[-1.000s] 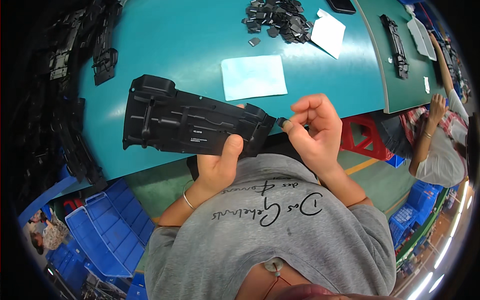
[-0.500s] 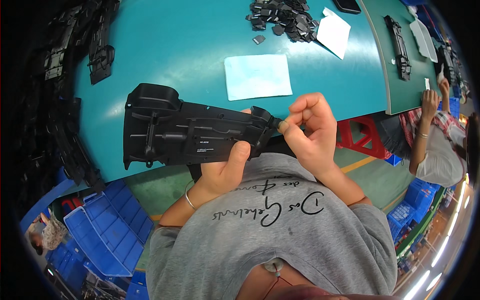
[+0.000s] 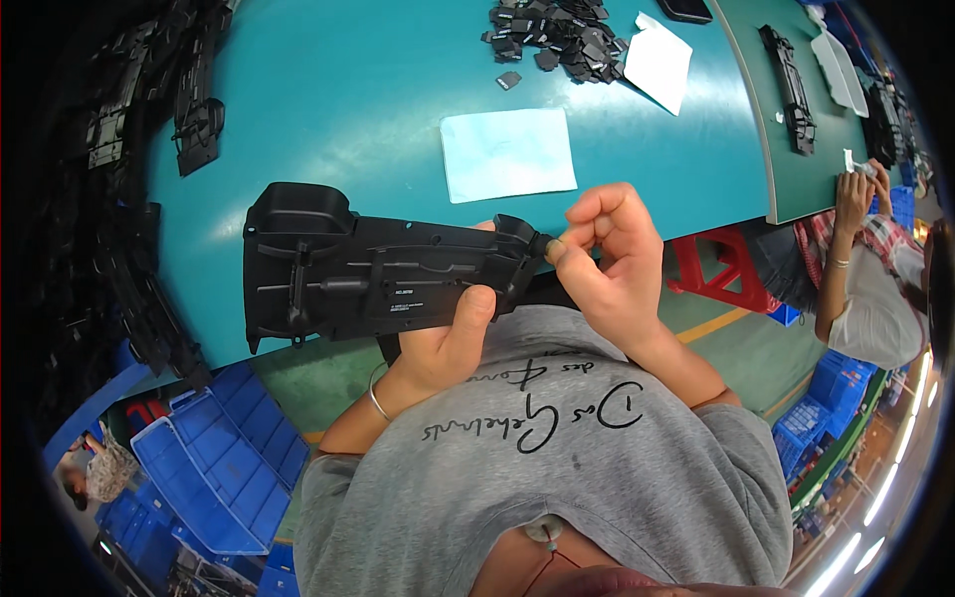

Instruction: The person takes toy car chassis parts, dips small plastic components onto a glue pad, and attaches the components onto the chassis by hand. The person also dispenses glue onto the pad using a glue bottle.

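Note:
A long black molded plastic chassis part [image 3: 368,274] is held over the near edge of the table. My left hand [image 3: 453,333] grips its lower side near the narrow right end, thumb on the face and fingers behind. At that same end, my right hand [image 3: 617,259] pinches with thumb and index finger at a small dark piece [image 3: 540,245] touching the part's tip. The fingertips mostly cover this piece, so its exact shape cannot be made out.
Small black plastic pieces [image 3: 567,40] lie heaped at the back beside white paper [image 3: 660,65]. A pale sheet [image 3: 507,154] lies on the green table [image 3: 328,109]. Similar black parts [image 3: 202,119] are piled left. Blue crates [image 3: 219,468] stand lower left; a red stool [image 3: 721,274] and a co-worker [image 3: 865,289] are right.
The chassis part's wide left end has dipped slightly. My right hand has shifted a little left, still pinching at the narrow end. The co-worker's hands have come together.

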The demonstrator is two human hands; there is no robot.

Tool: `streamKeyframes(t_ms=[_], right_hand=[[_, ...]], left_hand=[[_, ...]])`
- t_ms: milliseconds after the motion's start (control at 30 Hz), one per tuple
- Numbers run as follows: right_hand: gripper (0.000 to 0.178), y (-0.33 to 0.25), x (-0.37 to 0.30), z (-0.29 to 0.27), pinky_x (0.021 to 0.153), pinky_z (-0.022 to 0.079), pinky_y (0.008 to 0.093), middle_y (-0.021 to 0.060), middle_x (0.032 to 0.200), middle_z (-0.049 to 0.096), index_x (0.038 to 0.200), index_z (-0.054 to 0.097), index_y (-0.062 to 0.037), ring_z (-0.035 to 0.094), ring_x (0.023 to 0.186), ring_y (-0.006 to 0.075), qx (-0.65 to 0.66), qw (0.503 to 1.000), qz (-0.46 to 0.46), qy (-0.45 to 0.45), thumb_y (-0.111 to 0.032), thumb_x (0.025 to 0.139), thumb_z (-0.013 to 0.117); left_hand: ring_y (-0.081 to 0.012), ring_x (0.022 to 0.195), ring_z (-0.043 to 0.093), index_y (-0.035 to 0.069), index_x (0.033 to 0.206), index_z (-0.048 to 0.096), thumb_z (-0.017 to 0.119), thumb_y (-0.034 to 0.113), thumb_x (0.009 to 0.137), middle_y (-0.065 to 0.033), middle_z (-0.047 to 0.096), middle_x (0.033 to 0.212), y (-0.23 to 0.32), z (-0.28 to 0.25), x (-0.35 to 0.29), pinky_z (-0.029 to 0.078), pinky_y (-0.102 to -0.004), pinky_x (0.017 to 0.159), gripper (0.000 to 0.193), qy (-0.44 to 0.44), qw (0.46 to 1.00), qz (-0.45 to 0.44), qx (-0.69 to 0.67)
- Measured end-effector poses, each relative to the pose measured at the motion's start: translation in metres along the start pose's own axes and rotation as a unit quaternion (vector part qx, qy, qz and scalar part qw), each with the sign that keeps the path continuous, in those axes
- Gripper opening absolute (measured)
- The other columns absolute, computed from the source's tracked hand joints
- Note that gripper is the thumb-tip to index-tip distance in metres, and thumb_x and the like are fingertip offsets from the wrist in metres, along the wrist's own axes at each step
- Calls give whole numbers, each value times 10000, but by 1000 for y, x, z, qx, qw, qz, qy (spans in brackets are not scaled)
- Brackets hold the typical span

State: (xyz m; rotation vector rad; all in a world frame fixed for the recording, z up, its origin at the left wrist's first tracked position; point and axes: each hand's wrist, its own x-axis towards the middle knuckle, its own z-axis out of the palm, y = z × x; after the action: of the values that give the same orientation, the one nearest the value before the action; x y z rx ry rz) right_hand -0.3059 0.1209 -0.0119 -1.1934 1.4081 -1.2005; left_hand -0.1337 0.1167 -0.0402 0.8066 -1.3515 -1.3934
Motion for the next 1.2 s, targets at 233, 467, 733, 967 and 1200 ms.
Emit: streamKeyframes(t_ms=[233,467,733,967,1200], right_hand=[[263,1,0,1,559,381,175,-3,701,508,938,435,-11,478,613,29,3,1000,15,7,112,736,550],[257,7,1,5,454,313,166,-48,571,464,901,458,-31,377,487,-4,-4,999,-18,41,77,699,575],[245,5,2,6,442,319,170,-42,561,468,892,455,-34,388,475,-1,-18,999,-12,37,71,695,558],[240,4,3,7,434,317,170,-38,555,469,884,453,-36,390,465,3,-26,999,-10,35,70,693,553],[241,3,4,8,423,322,178,-22,550,478,875,444,-34,411,449,16,-37,999,-25,28,77,687,545]], left_hand=[[-153,980,549,-66,1218,464,507,117,903,-132,563,1140,2,-1,0,436,-291,860,367,-15,1000,-9,5],[-178,1024,532,-70,1241,445,508,143,911,-140,556,1145,3,-1,0,419,-309,893,398,-36,999,-2,34],[-217,1088,504,-73,1255,421,490,140,919,-161,522,1197,1,-4,-2,390,-328,938,405,-71,996,-6,49],[-232,1127,496,-66,1264,418,505,173,923,-169,518,1212,1,-6,-4,383,-341,960,425,-94,991,-7,91],[-228,1124,502,-62,1276,412,504,168,923,-165,520,1215,1,-7,-5,385,-340,961,431,-108,990,-14,89]])
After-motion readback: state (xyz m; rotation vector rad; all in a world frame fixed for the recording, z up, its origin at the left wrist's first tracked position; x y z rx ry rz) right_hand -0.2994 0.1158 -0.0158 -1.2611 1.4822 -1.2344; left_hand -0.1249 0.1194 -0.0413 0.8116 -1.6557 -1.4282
